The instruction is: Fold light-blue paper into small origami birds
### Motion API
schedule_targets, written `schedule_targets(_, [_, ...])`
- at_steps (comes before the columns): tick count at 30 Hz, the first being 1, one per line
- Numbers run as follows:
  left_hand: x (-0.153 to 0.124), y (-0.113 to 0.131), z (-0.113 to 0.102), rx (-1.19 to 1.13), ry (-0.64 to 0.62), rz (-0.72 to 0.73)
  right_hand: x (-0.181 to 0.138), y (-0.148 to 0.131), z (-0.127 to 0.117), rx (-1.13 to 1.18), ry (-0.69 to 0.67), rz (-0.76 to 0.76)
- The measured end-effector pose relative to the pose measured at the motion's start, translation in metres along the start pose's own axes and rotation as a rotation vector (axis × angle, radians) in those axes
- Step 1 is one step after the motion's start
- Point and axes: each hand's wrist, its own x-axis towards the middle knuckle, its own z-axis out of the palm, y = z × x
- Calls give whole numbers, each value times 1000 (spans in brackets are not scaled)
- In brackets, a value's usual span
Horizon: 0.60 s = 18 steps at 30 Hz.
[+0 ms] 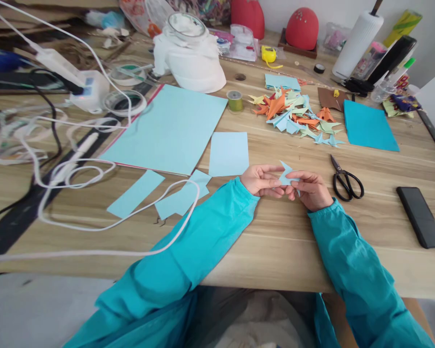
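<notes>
Between my two hands is a small folded light-blue paper piece [285, 178] with pointed ends, like an origami crane. My left hand [263, 181] pinches it from the left, thumb on top. From the right, my right hand [309, 187] grips it with thumb and fingers. Beyond my hands lies a heap of folded paper cranes [286, 111] in orange, blue, green and yellow. A light-blue paper square [229, 153] rests beyond my left hand. Black-handled scissors [344, 179] lie to the right of my right hand.
A large light-blue sheet [170, 125] and cut paper strips [136, 193] lie left. A white cable [105, 253] loops across the table and over my left sleeve. A phone [421, 216] lies at the right, blue paper [369, 124] beyond it. A thread spool [235, 101] stands behind.
</notes>
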Motion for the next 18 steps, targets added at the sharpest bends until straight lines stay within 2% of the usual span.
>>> schedule_targets(7, [0,3,4,-103,33,16,0,-2,0,-2,75,-72])
schedule_targets(10, [1,4,6,-156,36,5,-1,-2,-2,-49,6,-21])
schedule_targets(14, [0,2,8,-78,51,0,-2,1,-4,-174,-113,25])
schedule_targets(16, [0,0,7,-29,55,-1,-2,2,-4,-189,-91,20])
schedule_targets(18, [0,-2,7,-6,69,31,-1,3,-3,-149,-13,2])
